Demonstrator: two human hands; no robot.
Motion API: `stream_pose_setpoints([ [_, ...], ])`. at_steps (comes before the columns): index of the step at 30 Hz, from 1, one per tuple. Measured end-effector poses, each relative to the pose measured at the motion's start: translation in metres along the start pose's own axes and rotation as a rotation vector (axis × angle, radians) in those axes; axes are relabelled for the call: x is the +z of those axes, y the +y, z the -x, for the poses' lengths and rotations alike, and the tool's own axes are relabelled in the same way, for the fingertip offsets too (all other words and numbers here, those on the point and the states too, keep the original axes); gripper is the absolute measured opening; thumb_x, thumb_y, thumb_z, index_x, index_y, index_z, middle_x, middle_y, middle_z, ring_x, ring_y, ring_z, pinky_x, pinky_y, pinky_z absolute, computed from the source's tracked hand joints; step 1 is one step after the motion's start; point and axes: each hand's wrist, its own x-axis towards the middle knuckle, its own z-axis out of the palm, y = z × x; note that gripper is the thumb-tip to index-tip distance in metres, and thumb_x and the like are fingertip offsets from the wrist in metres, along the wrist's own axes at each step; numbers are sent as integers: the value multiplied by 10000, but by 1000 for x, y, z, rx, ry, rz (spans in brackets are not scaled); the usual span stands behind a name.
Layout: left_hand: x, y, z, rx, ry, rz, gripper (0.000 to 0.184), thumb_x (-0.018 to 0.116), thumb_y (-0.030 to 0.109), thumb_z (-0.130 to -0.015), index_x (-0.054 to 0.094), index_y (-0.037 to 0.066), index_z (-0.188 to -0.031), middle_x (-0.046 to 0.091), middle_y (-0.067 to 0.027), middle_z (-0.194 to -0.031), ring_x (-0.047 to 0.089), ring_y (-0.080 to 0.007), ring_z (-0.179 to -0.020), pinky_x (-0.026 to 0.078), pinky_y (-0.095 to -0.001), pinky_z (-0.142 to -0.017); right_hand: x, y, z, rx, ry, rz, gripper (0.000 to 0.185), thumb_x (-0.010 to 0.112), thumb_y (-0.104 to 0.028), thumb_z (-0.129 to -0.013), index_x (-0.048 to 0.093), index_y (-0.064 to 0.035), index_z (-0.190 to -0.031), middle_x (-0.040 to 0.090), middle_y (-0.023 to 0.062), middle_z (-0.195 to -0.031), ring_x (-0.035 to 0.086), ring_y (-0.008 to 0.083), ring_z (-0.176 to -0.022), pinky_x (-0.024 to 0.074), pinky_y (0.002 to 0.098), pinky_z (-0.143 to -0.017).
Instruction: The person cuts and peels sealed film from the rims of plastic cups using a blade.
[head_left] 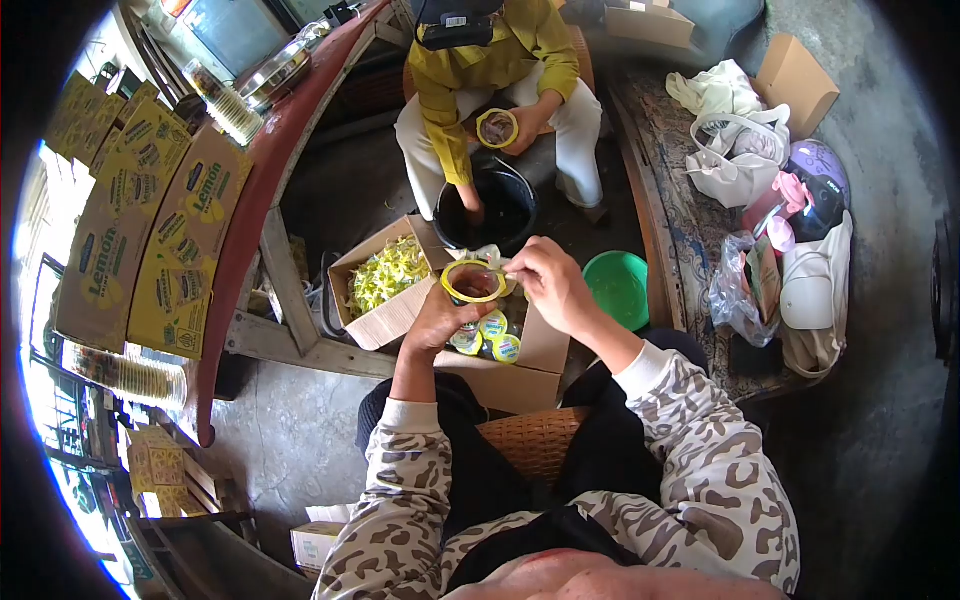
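While you sit bent forward in white sleeves with brown patches, your left hand (437, 322) is wrapped around a yellow-rimmed cup (474, 285), holding it up in front of you with its mouth facing upward and something brown inside. Your right hand (550, 285) is at the cup's right rim, fingers drawn together — whether they grip anything there is too small to tell.

Just below the cup stands an open cardboard box (510, 388) with several yellow-and-green lidded cups (490, 338) in it. Beside it on the left, another open box (388, 322) holds a heap of yellow-green strips (385, 276). To the right is a green basin (616, 290), near your right forearm.

Across from you sits another person (490, 65) in a mustard-yellow top and pale trousers, one hand reaching into a black bucket (512, 200), the other holding a second yellow-rimmed cup (497, 128).

Along your left runs a red-edged surface (262, 200) bearing cartons (175, 240) printed "Lemon" and, farther up, a stack of clear cups (228, 108). Along your right, a patterned surface (655, 165) carries a pale cloth bag (735, 165), a clear plastic bag (738, 295), a white cap (808, 300) and a dark helmet (822, 180) — all well apart from your hands
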Motion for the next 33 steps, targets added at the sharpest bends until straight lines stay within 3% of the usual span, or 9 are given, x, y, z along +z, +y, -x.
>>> stream_pose_setpoints([
  [3,1,1,0,69,50,-55,499,812,84,-735,589,11,-1176,638,-49,-1050,611,-135,-959,497,-284,-873,-7,10,-3,339,-81,-375,89,691,14,-865,627,-5,-924,617,20,-866,578,74,-765,477,245,-702],
  [6,1,6,-1,73,69,-131,497,814,81,-737,586,14,-1173,638,-50,-1046,615,-136,-955,502,-288,-871,-16,15,-7,522,-174,-619,75,677,4,-882,625,-1,-937,635,14,-892,570,67,-775,480,245,-712],
  [7,-1,2,-2,102,57,-178,497,815,87,-740,585,11,-1174,639,-53,-1043,618,-138,-950,506,-289,-865,-21,11,-10,556,-236,-540,65,664,-6,-897,618,1,-942,655,17,-927,570,61,-797,485,241,-731],
  [10,-2,-2,-3,82,57,-265,529,826,113,-716,585,-1,-1174,650,-56,-1034,621,-139,-944,507,-291,-864,-14,15,-6,387,-191,-574,96,684,1,-881,619,16,-951,672,47,-970,579,62,-765,492,247,-711],
  [13,7,6,-2,15,64,-245,558,837,141,-690,590,-11,-1166,662,-59,-1028,622,-136,-938,506,-290,-861,-13,11,-4,384,-231,-562,98,668,42,-875,619,25,-959,674,65,-998,627,99,-843,521,259,-757],
  [16,10,5,-2,-11,3,-240,527,841,174,-708,601,-4,-1141,668,-57,-1023,621,-128,-926,508,-287,-846,-15,6,-6,424,-246,-440,70,680,-3,-886,627,12,-929,676,53,-869,606,79,-793,505,249,-736],
  [23,20,13,4,-15,-68,-227,436,815,135,-741,612,-7,-1099,670,-60,-997,636,-147,-929,513,-305,-868,-14,5,-6,440,-207,-371,84,687,6,-869,632,7,-932,676,53,-844,607,83,-767,494,257,-710],
  [28,21,13,7,-50,-101,-92,453,790,175,-731,608,-11,-1102,658,-72,-992,625,-146,-906,504,-309,-858,-8,-1,-3,436,-139,-310,96,695,-11,-860,620,13,-914,671,109,-838,594,141,-681,480,291,-649],
  [33,11,10,5,-126,-218,-101,490,801,179,-697,619,1,-1116,651,-71,-1044,609,-162,-977,492,-328,-900,-2,-3,3,355,-65,-234,99,686,9,-844,616,6,-914,654,133,-843,633,227,-717,495,337,-655],
])
